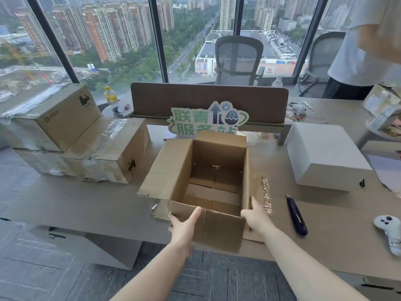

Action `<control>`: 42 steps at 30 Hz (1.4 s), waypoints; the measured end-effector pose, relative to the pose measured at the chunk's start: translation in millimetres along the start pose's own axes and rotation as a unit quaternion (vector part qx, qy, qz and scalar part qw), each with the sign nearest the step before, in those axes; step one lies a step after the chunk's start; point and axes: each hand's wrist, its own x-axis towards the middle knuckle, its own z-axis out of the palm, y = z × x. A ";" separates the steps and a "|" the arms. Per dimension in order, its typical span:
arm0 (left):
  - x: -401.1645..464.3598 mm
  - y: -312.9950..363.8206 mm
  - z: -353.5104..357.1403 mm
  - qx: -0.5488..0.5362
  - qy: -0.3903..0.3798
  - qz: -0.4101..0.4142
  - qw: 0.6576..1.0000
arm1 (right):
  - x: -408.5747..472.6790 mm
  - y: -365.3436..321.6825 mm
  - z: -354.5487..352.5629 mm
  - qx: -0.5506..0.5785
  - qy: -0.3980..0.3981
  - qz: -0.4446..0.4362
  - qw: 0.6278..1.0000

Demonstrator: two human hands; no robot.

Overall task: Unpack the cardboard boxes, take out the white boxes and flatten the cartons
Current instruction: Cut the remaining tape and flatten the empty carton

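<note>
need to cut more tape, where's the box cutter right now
The box cutter lies on the desk to the right of the open carton, just past the right hand, with the white box behind it.

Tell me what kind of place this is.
Most likely a high-rise office. A desk with a divider panel, mesh office chairs behind it, and floor-to-ceiling windows overlooking city towers from far above all point that way.
</note>
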 end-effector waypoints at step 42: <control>-30.2 92.8 47.0 -0.063 -0.236 0.066 0.967 | -62.8 -33.5 7.1 -0.006 -0.093 -0.308 0.947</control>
